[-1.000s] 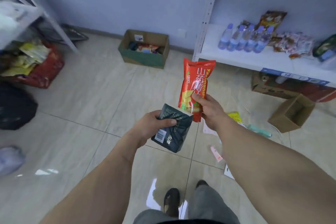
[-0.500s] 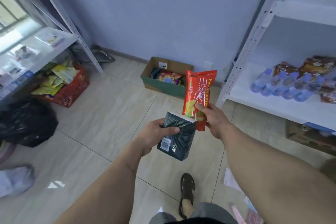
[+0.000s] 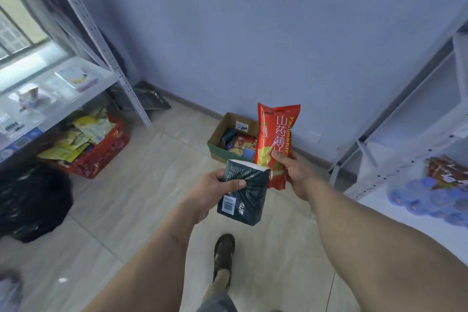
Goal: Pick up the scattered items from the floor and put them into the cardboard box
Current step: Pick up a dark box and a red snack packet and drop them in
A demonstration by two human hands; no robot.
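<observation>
My left hand (image 3: 215,189) grips a dark green packet (image 3: 244,200) with a white barcode label, thumb across its front. My right hand (image 3: 293,172) holds a tall red snack bag (image 3: 276,134) upright by its lower part. Both are held at chest height over the tiled floor. The cardboard box (image 3: 222,129) sits against the blue wall ahead, open, with several packets inside; the red bag hides its right side.
A white metal shelf (image 3: 83,83) stands at the left over a red basket (image 3: 106,152) of yellow packets. A black bag (image 3: 30,200) lies at the left. Another white shelf (image 3: 395,180) with water bottles (image 3: 430,200) is at the right. My sandalled foot (image 3: 224,258) steps forward.
I have walked towards the cardboard box, which now sits closer and nearer the centre. Both hands keep their grip on the same packets. The right shelf has slid to the frame's edge.
</observation>
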